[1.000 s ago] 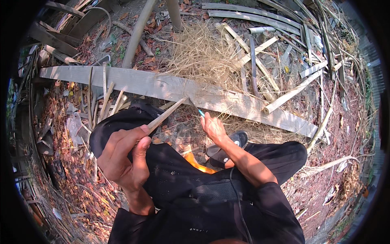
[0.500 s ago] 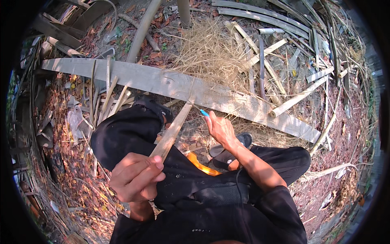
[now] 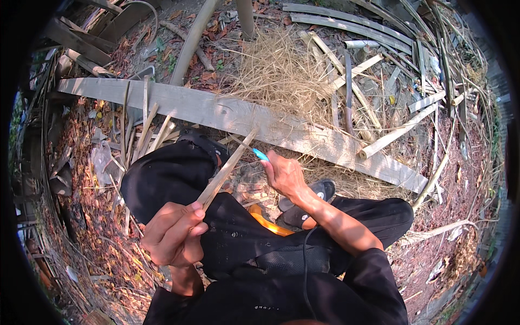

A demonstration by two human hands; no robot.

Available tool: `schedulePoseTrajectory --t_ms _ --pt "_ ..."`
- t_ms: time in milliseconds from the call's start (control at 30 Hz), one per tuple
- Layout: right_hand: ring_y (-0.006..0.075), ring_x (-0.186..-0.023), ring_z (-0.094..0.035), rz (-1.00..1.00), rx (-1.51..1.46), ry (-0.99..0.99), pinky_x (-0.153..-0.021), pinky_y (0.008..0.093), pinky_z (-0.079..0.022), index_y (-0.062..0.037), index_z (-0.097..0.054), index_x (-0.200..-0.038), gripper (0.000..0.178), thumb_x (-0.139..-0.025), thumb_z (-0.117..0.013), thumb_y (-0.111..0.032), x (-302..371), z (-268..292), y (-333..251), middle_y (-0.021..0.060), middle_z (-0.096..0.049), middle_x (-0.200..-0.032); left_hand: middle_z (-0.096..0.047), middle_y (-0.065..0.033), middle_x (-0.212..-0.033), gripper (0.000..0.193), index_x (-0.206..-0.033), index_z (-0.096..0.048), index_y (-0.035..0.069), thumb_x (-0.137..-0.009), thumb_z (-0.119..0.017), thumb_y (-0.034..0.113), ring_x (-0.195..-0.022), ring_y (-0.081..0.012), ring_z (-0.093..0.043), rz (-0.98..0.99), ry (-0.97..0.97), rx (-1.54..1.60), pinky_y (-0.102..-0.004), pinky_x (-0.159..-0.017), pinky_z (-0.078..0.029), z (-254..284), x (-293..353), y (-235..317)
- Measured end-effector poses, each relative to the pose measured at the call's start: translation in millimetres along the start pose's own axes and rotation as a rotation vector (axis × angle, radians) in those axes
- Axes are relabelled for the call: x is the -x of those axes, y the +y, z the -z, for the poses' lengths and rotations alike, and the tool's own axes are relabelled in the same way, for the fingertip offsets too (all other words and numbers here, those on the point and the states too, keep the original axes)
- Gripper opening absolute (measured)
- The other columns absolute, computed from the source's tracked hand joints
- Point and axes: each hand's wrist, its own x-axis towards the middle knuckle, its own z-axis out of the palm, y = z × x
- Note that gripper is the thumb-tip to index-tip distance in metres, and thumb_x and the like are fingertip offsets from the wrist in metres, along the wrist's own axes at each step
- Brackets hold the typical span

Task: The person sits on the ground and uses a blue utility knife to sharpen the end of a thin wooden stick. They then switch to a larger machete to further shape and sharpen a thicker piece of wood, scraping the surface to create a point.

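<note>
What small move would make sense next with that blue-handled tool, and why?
Probably a short, light stroke along the wood strip, away from the left hand. That hand pinches the strip's near end, while the right hand grips the blue-handled tool near its far end. Whether the tool touches the wood is too small to tell.

Ground (image 3: 460, 179): brown soil; dry leaf litter (image 3: 130, 262) spread on the near side of the long grey plank (image 3: 216, 106). Beyond the plank's middle: heap of straw-coloured shavings (image 3: 281, 76). Beyond its right half: dark long-bladed tool (image 3: 348, 89), crossed pale strips (image 3: 368, 64), farther off long grey slats (image 3: 352, 24). Near side, plank's left half: crumpled clear plastic bag (image 3: 101, 157).
</note>
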Motion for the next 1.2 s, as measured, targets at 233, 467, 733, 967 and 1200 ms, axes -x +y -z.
schedulePoseTrajectory --t_ms 233,467,733,967,1200 --pt "0.0422 -0.052 -0.06 -0.254 0.166 -0.119 -0.046 0.0499 -0.047 -0.0039 -0.052 -0.089 0.032 -0.099 -0.047 -0.034 -15.2 -9.6 29.9 0.0224 -0.057 -0.054 -0.064 -0.0171 -0.078 0.013 -0.092 -0.065 -0.009 -0.086 -0.064 0.003 -0.052 -0.0186 -0.058 0.043 -0.02 -0.048 -0.0265 -0.048 -0.047 -0.9 2.1 5.5" --pt "0.0444 -0.054 -0.059 -0.268 0.267 -0.186 -0.049 0.0534 -0.045 -0.0022 -0.05 -0.091 0.033 -0.099 -0.046 -0.034 -17.4 -11.6 49.7 0.0241 -0.057 -0.056 -0.062 -0.018 -0.081 0.017 -0.097 -0.062 -0.009 -0.091 -0.062 0.007 -0.051 -0.0169 -0.056 -0.006 -0.011 -0.018 -0.0256 -0.046 -0.044 -5.7 -3.5 0.9" --pt "0.044 -0.052 -0.059 -0.019 -0.066 0.082 -0.045 0.0508 -0.047 -0.0029 -0.052 -0.092 0.029 -0.098 -0.05 -0.031 -17.8 -3.4 4.5 0.0231 -0.058 -0.056 -0.062 -0.018 -0.082 0.021 -0.095 -0.062 -0.01 -0.091 -0.064 0.01 -0.049 -0.0158 -0.055 -0.005 0.142 -0.038 -0.025 -0.046 -0.044 -6.8 0.3 -15.1" --pt "0.0495 -0.067 -0.061 -0.461 0.202 -0.172 -0.06 0.0563 -0.049 -0.0015 -0.055 -0.099 0.04 -0.1 -0.041 -0.039 6.1 -36.6 79.7 0.0304 -0.06 -0.067 -0.066 -0.0154 -0.08 0.012 -0.092 -0.066 -0.008 -0.086 -0.067 0.003 -0.052 -0.014 -0.057 0.057 0.116 -0.008 -0.0229 -0.047 -0.044 -4.4 -9.8 -11.9" --pt "0.051 -0.073 -0.058 -0.265 -0.202 -0.002 -0.062 0.0563 -0.041 -0.003 -0.05 -0.104 0.035 -0.101 -0.038 -0.036 -16.8 -17.3 -6.8 0.0314 -0.059 -0.072 -0.068 -0.0124 -0.079 0.013 -0.095 -0.068 -0.005 -0.083 -0.069 0.0 -0.056 -0.0125 -0.06 0.115 0.013 -0.027 -0.0221 -0.048 -0.045 4.0 -48.4 -3.7"
